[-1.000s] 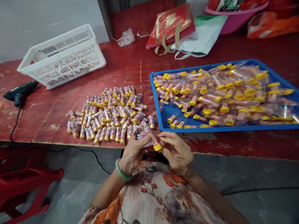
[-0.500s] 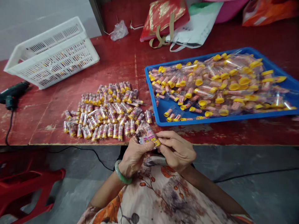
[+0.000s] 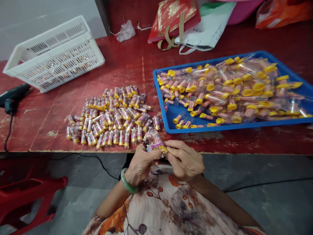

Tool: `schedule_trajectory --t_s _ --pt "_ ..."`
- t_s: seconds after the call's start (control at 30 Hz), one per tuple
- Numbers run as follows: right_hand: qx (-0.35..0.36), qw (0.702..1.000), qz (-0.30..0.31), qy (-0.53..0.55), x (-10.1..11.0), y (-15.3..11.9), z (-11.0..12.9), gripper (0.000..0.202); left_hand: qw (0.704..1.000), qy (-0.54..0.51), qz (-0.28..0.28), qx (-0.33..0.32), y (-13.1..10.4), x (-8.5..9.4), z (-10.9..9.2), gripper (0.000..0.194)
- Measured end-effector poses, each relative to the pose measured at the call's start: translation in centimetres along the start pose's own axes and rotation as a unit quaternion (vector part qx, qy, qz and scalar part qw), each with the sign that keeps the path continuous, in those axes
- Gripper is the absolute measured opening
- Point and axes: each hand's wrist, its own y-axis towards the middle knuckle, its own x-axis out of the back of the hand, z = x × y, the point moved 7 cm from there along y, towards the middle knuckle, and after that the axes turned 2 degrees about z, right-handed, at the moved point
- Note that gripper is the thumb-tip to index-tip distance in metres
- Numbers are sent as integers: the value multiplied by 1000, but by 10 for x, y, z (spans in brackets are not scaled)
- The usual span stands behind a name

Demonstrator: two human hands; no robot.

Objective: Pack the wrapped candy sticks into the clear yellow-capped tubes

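Between my hands, at the table's front edge, is a printed plastic wrapper with pink, purple and yellow print. My left hand, with a green bangle at the wrist, grips it with the thumb across its lower part. The fingertips of my right hand pinch its right corner. Whether it is one wrapper or a stack is too small to tell. Just beyond my left hand lies a spread of small wrapped tubes. A blue tray on the right holds a heap of clear tubes with yellow caps.
A white slotted basket stands at the back left, beside a dark corded tool. At the back are a red gift bag, a white bag and a crumpled clear bag. A red stool is on the floor at left.
Both hands keep their hold on the wrapper. It has turned slightly, with more of its printed face showing, and my right fingers have shifted a little. The view has moved slightly.
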Motion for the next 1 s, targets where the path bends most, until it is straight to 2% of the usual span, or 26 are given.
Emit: schedule_trajectory --t_s 0.33,0.5,0.6,0.67,0.77,0.87,0.93,1.0 --pt "29 996 19 -76 -1 -5 5 22 1000 18 -8 4 0 4 1 33" --pt "60 992 7 -107 -10 -7 6 24 999 11 -30 15 -5 6 4 43" --pt "69 993 43 -85 -20 -2 5 24 999 18 -49 -11 -7 16 -10 43" --pt "63 993 87 -54 -24 2 3 27 995 40 -75 -56 -10 35 -35 40" --pt "48 991 105 -70 -15 5 -1 31 970 132 -138 -149 -13 81 -98 36" --pt "51 988 112 -91 -5 1 -7 22 891 309 -227 -242 -5 127 -181 36" --pt "60 986 127 -86 -4 -4 -12 20 832 427 -270 -228 14 146 -223 36" --pt "69 985 134 -88 -5 -8 -15 18 822 449 -275 -217 40 157 -249 38"
